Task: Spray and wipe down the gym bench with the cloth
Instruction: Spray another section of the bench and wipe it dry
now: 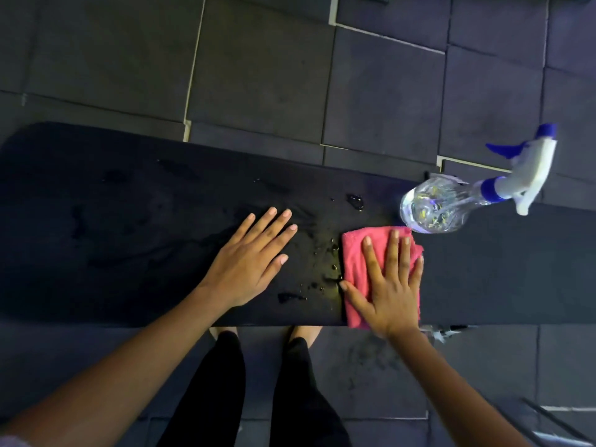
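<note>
Now both hands lie flat on the dark desk (96, 221), the right one pressing the pink cloth (354, 253).
The right hand (390, 291) is palm down, its fingers (393, 250) straight and spread over the folded cloth at the desk's near edge, none curled round it. At nine o'clock from the cloth, the left hand (248, 262) rests on bare padding, fingers straight and slightly fanned, holding nothing. Droplets (322, 253) glisten between the hands. The spray bottle (451, 201) sits at one o'clock, just beside the cloth.
</note>
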Demonstrator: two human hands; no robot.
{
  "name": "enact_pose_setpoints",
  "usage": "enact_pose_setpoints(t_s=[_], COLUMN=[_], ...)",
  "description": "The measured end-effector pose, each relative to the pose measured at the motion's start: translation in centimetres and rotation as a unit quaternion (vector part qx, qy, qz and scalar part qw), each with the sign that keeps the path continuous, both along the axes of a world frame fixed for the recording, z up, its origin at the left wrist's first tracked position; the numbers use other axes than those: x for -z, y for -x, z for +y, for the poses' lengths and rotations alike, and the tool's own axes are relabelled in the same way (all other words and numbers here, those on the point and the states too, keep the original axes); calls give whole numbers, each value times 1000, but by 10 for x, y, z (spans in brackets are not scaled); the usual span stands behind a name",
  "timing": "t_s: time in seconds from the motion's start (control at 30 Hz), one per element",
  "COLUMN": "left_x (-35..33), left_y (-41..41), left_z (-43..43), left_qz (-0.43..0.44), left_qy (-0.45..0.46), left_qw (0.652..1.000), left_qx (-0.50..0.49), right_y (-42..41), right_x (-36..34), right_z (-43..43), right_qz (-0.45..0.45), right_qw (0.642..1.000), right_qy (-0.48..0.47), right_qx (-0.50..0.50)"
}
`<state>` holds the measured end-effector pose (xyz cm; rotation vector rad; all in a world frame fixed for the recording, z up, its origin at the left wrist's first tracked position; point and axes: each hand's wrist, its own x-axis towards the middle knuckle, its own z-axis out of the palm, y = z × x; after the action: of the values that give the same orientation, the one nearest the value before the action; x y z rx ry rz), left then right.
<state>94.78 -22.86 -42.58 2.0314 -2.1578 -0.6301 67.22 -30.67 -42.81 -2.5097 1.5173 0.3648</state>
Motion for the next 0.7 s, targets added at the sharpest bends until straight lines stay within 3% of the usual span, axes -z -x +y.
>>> enact_pose_setpoints(t_s=[0.4,0.5,0.6,0.7], left_x=[11,10,8,8], left_y=[-2,-9,-26,-37], left_z=[5,7,10,17], left_qz=[-19,-38,-49,-57], left_qy=[9,3,0,1], left_qw=[1000,998,995,995], left_qx=[2,-44,-86,-86], right_y=[-120,-143,-144,-135], right_x=[5,9,8,4], right_z=[-39,-60,-56,-40], right_qz=[-27,-42,-39,-43], right_qw=[980,970,979,997], right_qy=[5,-4,-3,-5], right_qx=[197,240,201,71])
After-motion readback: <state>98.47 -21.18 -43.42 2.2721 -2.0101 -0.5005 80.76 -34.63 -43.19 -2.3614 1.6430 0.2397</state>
